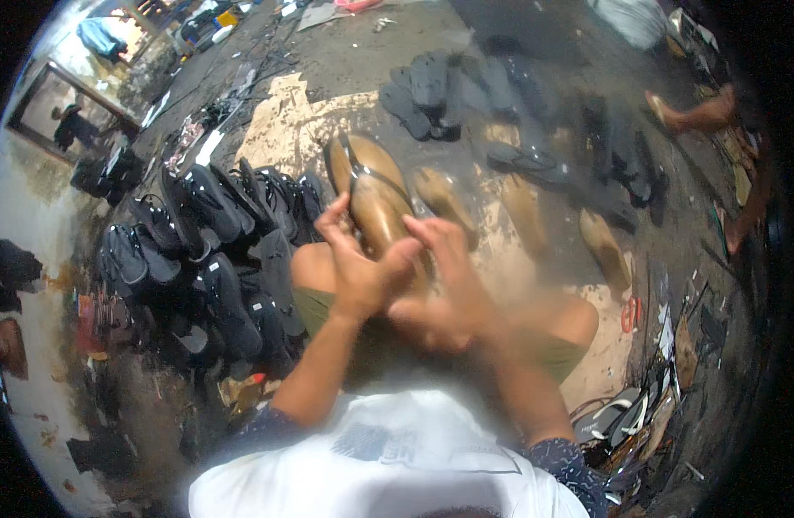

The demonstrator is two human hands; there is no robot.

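Between my two hands is a brown, glossy shoe last [381, 226] with a black flip-flop on it, its thin straps crossing the toe end, which points away from me. My left hand [362, 272] grips the heel part from the left, thumb across it. From the right, my right hand [453, 289] closes on the same heel part, its fingertips at the side edge; the palm is blurred. Just right of it, more brown lasts [525, 216] lie on a cardboard sheet [285, 121].
Rows of black sandals [220, 298] crowd the floor at left. More dark sandals [427, 86] lie beyond the cardboard. Red-handled scissors [632, 315] rest at right, near strap scraps and light-strapped sandals [626, 414]. Another person's bare foot [664, 112] shows at far right.
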